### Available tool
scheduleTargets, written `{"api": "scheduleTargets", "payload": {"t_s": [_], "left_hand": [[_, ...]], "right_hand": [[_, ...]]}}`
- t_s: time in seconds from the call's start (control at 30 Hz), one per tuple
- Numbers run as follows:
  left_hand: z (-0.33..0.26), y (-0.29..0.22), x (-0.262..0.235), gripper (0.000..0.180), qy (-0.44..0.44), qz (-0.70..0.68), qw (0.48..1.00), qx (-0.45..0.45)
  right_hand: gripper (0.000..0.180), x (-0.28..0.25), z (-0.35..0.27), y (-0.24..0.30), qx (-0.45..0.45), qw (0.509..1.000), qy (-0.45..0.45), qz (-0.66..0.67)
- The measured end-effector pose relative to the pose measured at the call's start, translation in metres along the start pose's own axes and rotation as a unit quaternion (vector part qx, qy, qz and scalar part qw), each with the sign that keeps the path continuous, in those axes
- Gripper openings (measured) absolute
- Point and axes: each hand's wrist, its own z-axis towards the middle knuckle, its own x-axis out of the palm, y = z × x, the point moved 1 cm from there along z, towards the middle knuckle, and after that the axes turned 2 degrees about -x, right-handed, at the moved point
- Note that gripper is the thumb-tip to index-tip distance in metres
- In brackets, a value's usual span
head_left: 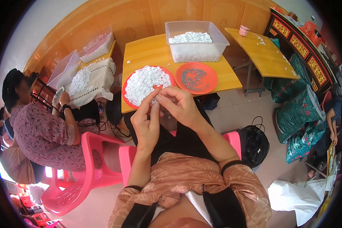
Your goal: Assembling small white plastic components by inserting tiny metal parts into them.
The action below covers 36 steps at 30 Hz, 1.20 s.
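My left hand (146, 123) and my right hand (179, 106) meet over the front edge of the yellow table (144, 49). Thumbs and fingertips of both are pinched around a small white piece (154, 101), mostly covered by the fingers. Just beyond the left hand, a red plate (124, 94) is heaped with small white ring-shaped plastic pieces (146, 81). Beside it, past the right hand, an orange-red plate (211, 78) carries a loose scatter of small grey metal parts (195, 78).
A clear plastic bin (197, 51) of white pieces stands at the table's back. On the left, a person (49, 121) works at a cloth-covered table (102, 81). A second yellow table (266, 55), green sacks (296, 116) and a black bag (254, 146) are on the right.
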Motion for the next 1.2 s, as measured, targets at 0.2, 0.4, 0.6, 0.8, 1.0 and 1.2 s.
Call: {"api": "scheduleTargets", "payload": {"t_s": [0.2, 0.4, 0.6, 0.8, 1.0, 1.2], "left_hand": [[0.002, 0.004, -0.001, 0.026, 0.004, -0.005, 1.0, -0.006], [0.004, 0.003, 0.0, 0.026, 0.003, -0.004, 1.0, -0.007], [0.005, 0.003, 0.0, 0.026, 0.003, 0.001, 1.0, -0.014], [0.006, 0.003, -0.001, 0.025, 0.004, 0.008, 1.0, -0.014], [0.008, 0.009, 0.0, 0.025, 0.004, 0.0, 1.0, -0.016], [0.011, 0.01, 0.0, 0.025, 0.0, 0.035, 0.999, -0.014]], "right_hand": [[0.014, -0.004, 0.002, -0.001, 0.015, 0.999, 0.032, -0.03], [0.015, -0.003, 0.004, -0.001, 0.018, 0.999, 0.03, -0.029], [0.015, -0.001, 0.005, -0.005, 0.011, 1.0, 0.006, -0.02], [0.016, -0.001, 0.006, -0.006, 0.009, 1.0, 0.005, -0.023], [0.017, 0.0, 0.006, -0.015, 0.006, 1.0, -0.007, -0.022], [0.018, 0.004, 0.006, -0.017, -0.016, 0.996, -0.023, -0.079]]}}
